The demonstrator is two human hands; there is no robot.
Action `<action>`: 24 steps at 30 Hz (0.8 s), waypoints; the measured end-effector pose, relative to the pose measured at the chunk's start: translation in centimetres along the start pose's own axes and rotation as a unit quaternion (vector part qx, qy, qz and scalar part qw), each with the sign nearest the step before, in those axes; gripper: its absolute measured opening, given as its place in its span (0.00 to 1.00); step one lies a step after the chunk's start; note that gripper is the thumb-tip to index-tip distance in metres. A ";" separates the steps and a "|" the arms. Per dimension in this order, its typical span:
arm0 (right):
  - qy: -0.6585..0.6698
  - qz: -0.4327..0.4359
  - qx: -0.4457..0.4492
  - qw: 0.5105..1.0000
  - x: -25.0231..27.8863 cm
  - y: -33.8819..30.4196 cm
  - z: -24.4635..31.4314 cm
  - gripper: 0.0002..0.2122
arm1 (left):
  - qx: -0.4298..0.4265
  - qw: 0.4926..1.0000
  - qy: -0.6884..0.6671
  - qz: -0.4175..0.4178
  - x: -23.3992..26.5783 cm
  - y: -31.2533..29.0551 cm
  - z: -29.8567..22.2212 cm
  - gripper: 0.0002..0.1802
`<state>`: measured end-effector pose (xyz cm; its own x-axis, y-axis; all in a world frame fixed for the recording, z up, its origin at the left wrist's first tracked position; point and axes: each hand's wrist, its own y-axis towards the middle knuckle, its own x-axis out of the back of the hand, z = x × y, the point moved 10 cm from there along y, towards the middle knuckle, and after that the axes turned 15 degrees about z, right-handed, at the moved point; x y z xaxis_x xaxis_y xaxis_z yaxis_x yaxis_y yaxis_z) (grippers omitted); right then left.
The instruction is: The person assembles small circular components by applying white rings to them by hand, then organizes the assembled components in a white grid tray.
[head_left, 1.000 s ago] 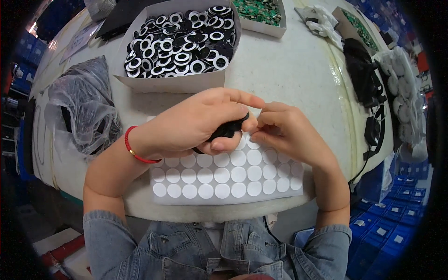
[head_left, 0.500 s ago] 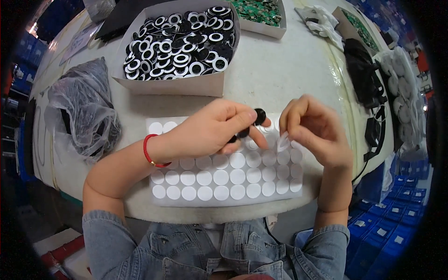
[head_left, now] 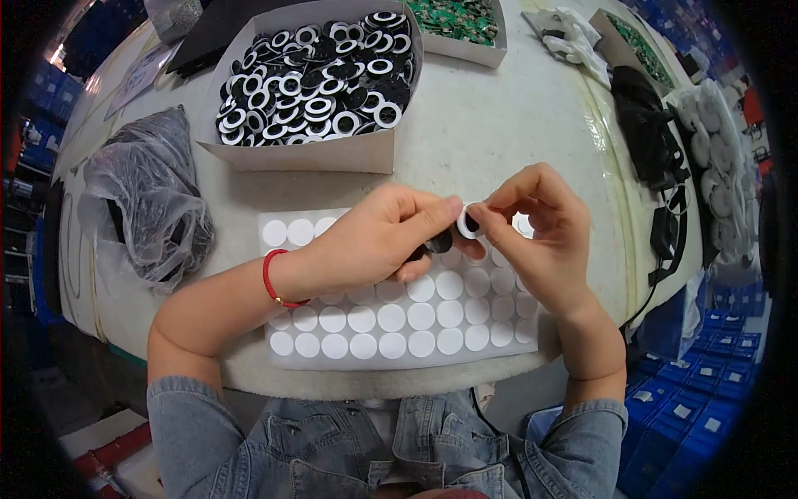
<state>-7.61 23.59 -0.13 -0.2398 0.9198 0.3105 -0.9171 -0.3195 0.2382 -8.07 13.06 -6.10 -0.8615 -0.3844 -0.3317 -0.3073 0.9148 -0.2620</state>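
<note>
Between the fingertips of both hands is a black disc with a white ring (head_left: 462, 223) on its face. My left hand (head_left: 366, 233), with a red cord at the wrist, pinches it from the left and keeps more black discs (head_left: 438, 242) tucked in its fingers. From the other side my right hand (head_left: 540, 233) is closed on the ring's edge with thumb and forefinger. Below both hands lies a pale sheet (head_left: 399, 364) bearing rows of round white stickers (head_left: 393, 317); my hands and left forearm cover part of it.
Beyond my hands stands an open cardboard box (head_left: 332, 158) heaped with black discs with white rings (head_left: 320, 106). A plastic bag (head_left: 154, 200) lies at left. Green circuit boards (head_left: 457, 21) fill another box at the back. Black cables and devices (head_left: 648, 133) line the right edge.
My right hand has moved left to meet the left hand, bringing the white ring from its fingers onto the black disc. My left hand stays nearly in place.
</note>
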 end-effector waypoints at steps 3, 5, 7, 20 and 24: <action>-0.002 -0.002 -0.004 1.000 -0.1 0.0 -0.1 0.07 | 0.002 0.999 -0.037 -0.006 0.0 -0.2 0.1 0.22; -0.006 -0.004 -0.004 1.000 -0.1 0.0 0.0 0.07 | -0.013 0.998 -0.053 -0.013 0.0 -0.1 -0.1 0.20; -0.015 -0.007 -0.003 1.000 -0.1 0.0 0.1 0.07 | -0.014 1.000 -0.018 -0.005 0.1 0.1 0.0 0.19; 0.194 0.054 -0.124 0.972 -1.3 0.0 -3.3 0.06 | -0.084 0.994 0.049 -0.044 1.0 -0.2 -0.9 0.14; 0.213 0.066 -0.113 0.968 -1.7 -0.2 -3.6 0.08 | -0.072 0.994 0.072 -0.030 0.9 -0.3 -0.6 0.13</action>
<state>-8.17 22.92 -3.97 -0.4252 0.9002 -0.0945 -0.9042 -0.4270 0.0006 -8.96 12.56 -5.82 -0.8854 -0.4269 -0.1840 -0.4058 0.9029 -0.1419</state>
